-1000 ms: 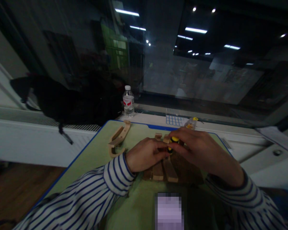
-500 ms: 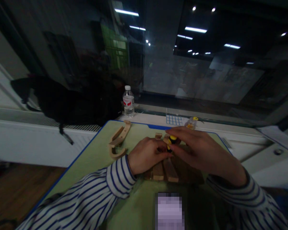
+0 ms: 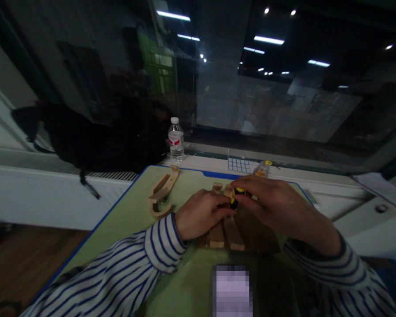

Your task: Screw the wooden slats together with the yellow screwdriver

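In the head view, the person's right hand [image 3: 277,207] has its grip pinched on a small yellow-and-black tool [image 3: 239,191], which stands tilted over two wooden strips [image 3: 234,235] lying on a dark brown board [image 3: 262,235]. The left hand [image 3: 201,213] brings thumb and finger to the tool's lower end, though whether its grip pinches the tool or the wood cannot be told. Curved wooden pieces [image 3: 163,193] lie left of that hand on the green surface [image 3: 191,182], and a water bottle [image 3: 176,141] stands upright beyond its far edge.
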Motion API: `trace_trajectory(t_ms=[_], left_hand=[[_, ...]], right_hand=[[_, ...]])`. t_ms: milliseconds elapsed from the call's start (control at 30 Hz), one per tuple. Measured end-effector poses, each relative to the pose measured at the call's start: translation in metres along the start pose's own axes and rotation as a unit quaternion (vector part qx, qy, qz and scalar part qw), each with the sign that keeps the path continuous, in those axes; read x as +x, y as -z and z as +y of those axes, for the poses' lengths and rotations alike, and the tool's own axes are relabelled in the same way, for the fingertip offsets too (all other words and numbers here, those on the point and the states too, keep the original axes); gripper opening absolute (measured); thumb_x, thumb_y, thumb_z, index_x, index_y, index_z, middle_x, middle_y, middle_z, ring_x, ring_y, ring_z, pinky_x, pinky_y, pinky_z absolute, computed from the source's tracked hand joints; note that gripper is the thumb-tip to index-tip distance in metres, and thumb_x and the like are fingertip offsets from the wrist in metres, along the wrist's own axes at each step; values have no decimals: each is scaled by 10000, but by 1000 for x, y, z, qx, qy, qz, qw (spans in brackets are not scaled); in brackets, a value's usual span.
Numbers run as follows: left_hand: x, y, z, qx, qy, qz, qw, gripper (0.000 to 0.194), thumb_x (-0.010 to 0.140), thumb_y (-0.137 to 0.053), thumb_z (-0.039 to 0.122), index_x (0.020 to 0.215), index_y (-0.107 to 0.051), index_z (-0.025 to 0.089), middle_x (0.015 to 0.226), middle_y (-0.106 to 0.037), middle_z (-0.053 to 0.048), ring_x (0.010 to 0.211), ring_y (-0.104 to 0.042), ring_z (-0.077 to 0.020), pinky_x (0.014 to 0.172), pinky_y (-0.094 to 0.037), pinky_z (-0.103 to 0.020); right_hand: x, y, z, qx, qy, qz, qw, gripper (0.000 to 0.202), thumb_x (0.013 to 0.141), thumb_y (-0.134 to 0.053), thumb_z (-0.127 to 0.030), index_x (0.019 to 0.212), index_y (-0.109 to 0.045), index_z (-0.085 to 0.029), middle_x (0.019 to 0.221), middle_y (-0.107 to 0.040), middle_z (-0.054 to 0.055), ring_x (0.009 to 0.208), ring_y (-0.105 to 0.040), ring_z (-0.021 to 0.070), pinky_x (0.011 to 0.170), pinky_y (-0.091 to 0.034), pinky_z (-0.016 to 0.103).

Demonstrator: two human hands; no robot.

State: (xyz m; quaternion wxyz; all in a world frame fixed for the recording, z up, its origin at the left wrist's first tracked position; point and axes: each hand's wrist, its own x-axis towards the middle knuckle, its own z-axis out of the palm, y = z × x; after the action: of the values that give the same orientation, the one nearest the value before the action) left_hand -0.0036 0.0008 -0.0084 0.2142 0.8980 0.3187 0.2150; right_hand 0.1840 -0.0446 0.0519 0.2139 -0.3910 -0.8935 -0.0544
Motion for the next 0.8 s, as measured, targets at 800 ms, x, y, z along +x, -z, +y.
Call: trace_trajectory(t_ms=[800], left_hand=[[1, 1, -5, -4, -38, -29, 999, 231, 908, -472, 273, 1046, -647, 214, 926, -695, -26, 839, -626, -159, 732, -434, -242]], right_hand=[[1, 0, -6, -45, -32, -14, 998, 221, 920, -479, -290, 1078, -581, -175, 1023, -668, 52, 890, -637, 212, 744, -506, 360]])
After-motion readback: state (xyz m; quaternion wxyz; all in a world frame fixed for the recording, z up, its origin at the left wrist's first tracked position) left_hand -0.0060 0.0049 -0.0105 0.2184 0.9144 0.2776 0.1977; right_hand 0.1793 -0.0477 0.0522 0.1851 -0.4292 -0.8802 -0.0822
